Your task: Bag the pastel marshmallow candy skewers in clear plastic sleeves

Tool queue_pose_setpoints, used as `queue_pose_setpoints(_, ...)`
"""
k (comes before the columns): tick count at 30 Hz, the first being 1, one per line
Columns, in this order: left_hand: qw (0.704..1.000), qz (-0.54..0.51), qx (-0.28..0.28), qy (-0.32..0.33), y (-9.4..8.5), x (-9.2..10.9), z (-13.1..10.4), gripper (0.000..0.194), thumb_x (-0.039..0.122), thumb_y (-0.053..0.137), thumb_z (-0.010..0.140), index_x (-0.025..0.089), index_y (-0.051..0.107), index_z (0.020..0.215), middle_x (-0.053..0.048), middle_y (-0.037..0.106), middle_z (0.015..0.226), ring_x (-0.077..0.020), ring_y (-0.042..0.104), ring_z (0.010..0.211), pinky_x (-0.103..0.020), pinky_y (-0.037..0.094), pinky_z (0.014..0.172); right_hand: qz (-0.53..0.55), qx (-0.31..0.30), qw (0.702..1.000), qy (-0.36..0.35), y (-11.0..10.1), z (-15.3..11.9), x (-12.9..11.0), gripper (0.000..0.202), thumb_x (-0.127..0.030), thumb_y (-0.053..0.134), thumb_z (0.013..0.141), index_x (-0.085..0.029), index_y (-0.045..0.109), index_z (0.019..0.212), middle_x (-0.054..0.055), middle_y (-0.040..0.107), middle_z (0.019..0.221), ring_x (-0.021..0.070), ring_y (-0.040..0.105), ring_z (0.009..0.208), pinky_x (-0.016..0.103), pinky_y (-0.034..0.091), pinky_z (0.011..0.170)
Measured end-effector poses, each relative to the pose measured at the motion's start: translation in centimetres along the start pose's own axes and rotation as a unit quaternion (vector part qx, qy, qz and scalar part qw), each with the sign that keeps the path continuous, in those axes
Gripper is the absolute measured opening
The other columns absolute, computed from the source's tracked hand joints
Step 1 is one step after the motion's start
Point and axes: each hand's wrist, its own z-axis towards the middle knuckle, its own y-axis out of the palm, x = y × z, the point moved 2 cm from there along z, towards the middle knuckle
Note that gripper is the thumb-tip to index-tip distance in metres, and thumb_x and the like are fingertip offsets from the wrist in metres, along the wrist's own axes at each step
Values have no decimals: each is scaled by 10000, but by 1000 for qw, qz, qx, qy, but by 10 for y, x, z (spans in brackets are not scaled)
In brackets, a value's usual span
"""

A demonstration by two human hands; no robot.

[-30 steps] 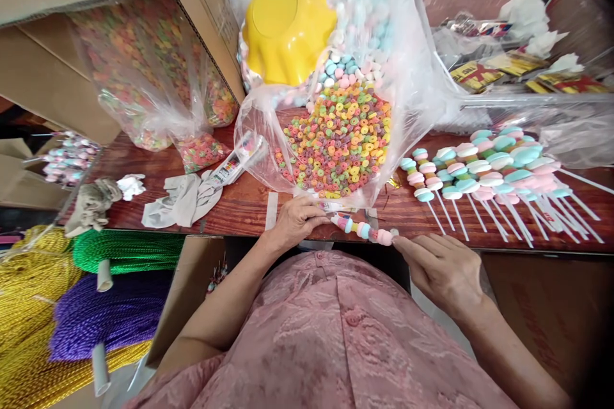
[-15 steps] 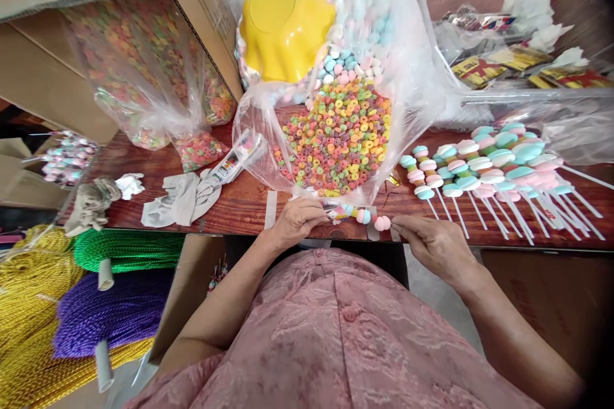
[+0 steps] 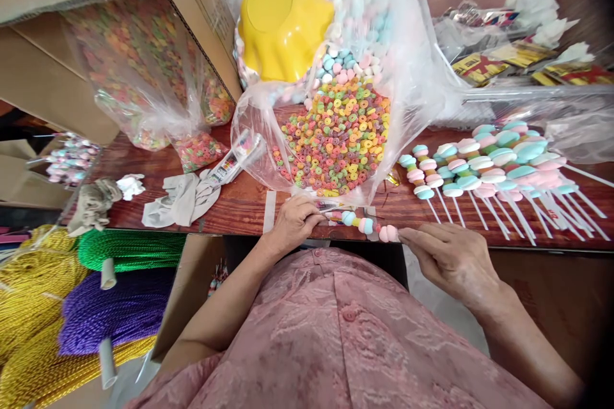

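A short string of candies [image 3: 365, 225], pink, blue, white and yellow, stretches between my two hands at the table's front edge. My left hand [image 3: 293, 223] pinches its left end. At the other end, the fingertips of my right hand [image 3: 448, 255] are closed beside a pink candy. Just beyond the string, an open plastic bag holds small ring candies [image 3: 338, 140], with round pastel candies [image 3: 343, 67] behind them. Several candy skewers on white sticks [image 3: 499, 160] lie to the right.
An upturned yellow bowl [image 3: 285, 22] rests on the pastel candies. A cardboard box [image 3: 192, 6] with bagged candy stands back left; a clear tray [image 3: 527, 91] with packets sits back right. Grey cloth [image 3: 185, 200] lies left, above bundles of cord [image 3: 119, 313].
My right hand has moved right and slightly toward my body. The candies on the string have shifted the same way, and more of the string shows. My left hand has barely moved.
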Motion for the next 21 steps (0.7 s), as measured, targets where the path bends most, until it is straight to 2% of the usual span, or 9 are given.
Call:
queue_pose_setpoints(4, 1000, -4, -20, -7, 0, 4, 0, 193, 252, 644, 894, 169, 664, 721, -43, 674, 745, -164, 621, 746, -297, 487, 710, -19, 13, 1000, -14, 1, -6, -6, 189, -120, 562, 905, -203, 710, 987, -17, 618, 631, 118, 548, 574, 282, 377, 595)
queue_pose_setpoints(8, 998, -38, -49, 28, 0, 8, -1, 161, 214, 618, 913, 175, 696, 778, -47, 683, 778, -159, 627, 778, -302, 501, 758, -14, 17, 999, -30, 2, -9, -5, 218, -96, 570, 890, -206, 677, 1045, -22, 617, 648, 125, 546, 592, 289, 382, 597)
queue_pose_setpoints(11, 997, -32, -43, 46, 1, 10, -2, 145, 204, 622, 910, 174, 713, 801, -53, 689, 797, -165, 630, 800, -301, 494, 761, 4, 35, 999, -39, -1, -11, -2, 246, -82, 600, 872, -214, 654, 1072, -17, 637, 678, 129, 544, 622, 284, 403, 617)
queue_pose_setpoints(17, 997, -74, -19, -16, -1, 9, -2, 148, 215, 657, 887, 173, 686, 748, -29, 680, 730, -153, 622, 754, -285, 484, 736, 20, 36, 999, -34, -1, -17, 1, 313, -84, 642, 841, -242, 664, 1110, -15, 673, 711, 146, 559, 663, 287, 447, 655)
queue_pose_setpoints(21, 993, -105, -30, -32, -3, 9, -1, 145, 230, 674, 879, 176, 693, 746, -25, 696, 726, -149, 624, 738, -276, 481, 726, 36, 29, 998, -37, -1, -21, 2, 362, -48, 620, 825, -254, 662, 1120, -11, 715, 779, 159, 582, 716, 303, 462, 678)
